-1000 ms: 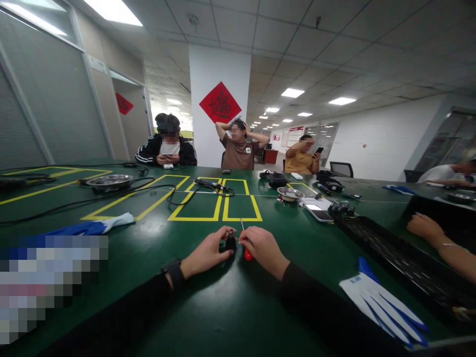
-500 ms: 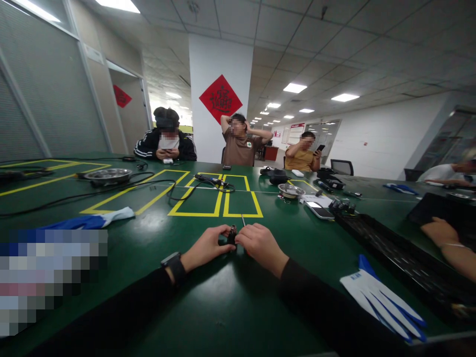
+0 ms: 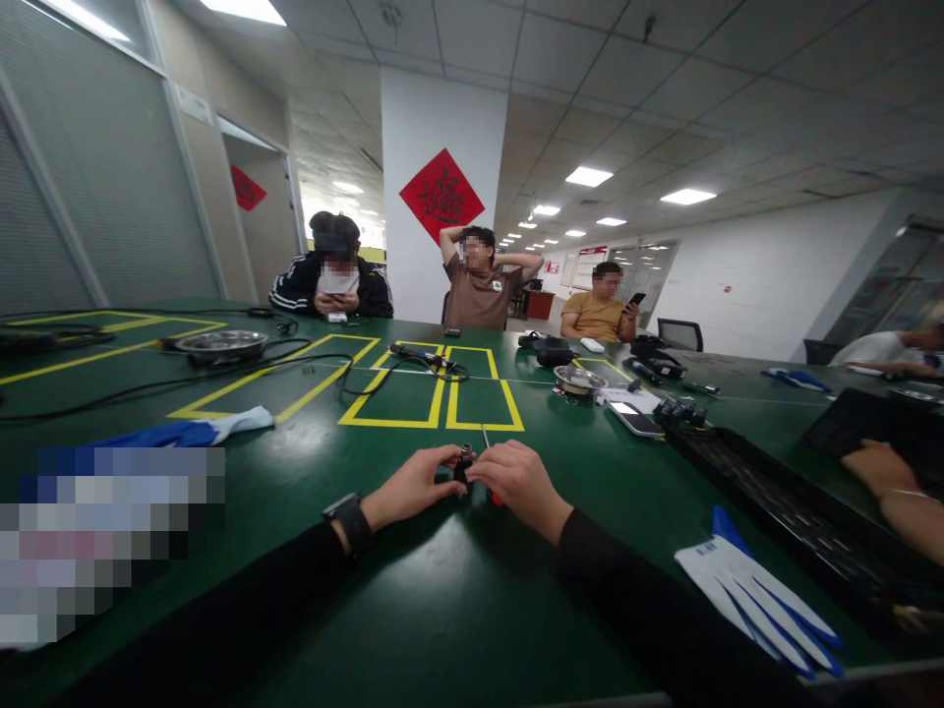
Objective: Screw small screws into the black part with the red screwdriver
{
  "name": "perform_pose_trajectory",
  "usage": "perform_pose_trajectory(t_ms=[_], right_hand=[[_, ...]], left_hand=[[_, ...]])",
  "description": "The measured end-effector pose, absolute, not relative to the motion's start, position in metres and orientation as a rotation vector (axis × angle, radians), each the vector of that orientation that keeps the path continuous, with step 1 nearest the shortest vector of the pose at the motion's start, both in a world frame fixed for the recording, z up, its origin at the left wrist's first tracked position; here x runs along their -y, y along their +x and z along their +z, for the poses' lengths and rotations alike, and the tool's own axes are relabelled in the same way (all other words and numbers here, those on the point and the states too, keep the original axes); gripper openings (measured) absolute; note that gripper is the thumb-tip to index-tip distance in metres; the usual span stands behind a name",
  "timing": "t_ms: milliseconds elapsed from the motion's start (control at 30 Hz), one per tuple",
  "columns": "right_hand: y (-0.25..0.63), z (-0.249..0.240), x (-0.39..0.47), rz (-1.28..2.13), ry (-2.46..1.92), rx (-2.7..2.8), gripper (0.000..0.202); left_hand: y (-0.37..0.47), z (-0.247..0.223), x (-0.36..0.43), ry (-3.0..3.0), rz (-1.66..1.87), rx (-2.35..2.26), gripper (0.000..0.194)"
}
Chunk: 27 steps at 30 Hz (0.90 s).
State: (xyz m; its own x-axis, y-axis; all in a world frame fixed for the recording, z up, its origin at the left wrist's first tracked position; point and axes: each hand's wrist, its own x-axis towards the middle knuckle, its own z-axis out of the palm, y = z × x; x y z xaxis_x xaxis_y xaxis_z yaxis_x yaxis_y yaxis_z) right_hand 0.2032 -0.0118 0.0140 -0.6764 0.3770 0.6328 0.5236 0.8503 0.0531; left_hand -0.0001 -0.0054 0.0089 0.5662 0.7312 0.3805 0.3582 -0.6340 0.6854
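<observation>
Between the thumb and fingers of my left hand (image 3: 413, 488) is a small black cylindrical part (image 3: 464, 472) with a metal top, held upright just above the table. My right hand (image 3: 525, 490) is closed around a screwdriver (image 3: 485, 435); its thin metal shaft sticks up past the fingers and a bit of red handle shows below. The right fingertips also touch the black part's right side. Fingers hide most of the part and of the screwdriver's handle.
Yellow tape rectangles (image 3: 389, 425) mark the green table (image 3: 442, 629). A white-and-blue glove (image 3: 752, 590) lies right, near a long black tray (image 3: 782, 501). A phone (image 3: 632, 419), metal bowls (image 3: 581, 380) and a cabled tool (image 3: 420, 356) lie farther off. Several people sit around.
My view has shifted slightly. Both hands keep their hold on the black part, and more of the red handle shows under my right hand. Across the table, a person in yellow has lowered an arm.
</observation>
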Motion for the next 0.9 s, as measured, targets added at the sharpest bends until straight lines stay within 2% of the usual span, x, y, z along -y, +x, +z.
perform_pose_trajectory(t_ms=[167,333,600,900], right_hand=[[0.213,0.02,0.007,-0.138,-0.927,2.194,0.021],[0.222,0.013,-0.004,-0.127,-0.985,2.479,0.036],[0.223,0.006,-0.004,-0.041,-1.094,2.575,0.022],[0.221,0.004,-0.002,0.03,-1.011,2.467,0.025]], left_hand=[[0.003,0.007,0.006,2.147,0.911,-0.881,0.051],[0.006,0.008,0.009,2.183,0.906,-1.067,0.04],[0.007,0.009,0.01,2.201,0.88,-1.099,0.036],[0.005,0.005,0.007,2.193,0.846,-1.079,0.037]])
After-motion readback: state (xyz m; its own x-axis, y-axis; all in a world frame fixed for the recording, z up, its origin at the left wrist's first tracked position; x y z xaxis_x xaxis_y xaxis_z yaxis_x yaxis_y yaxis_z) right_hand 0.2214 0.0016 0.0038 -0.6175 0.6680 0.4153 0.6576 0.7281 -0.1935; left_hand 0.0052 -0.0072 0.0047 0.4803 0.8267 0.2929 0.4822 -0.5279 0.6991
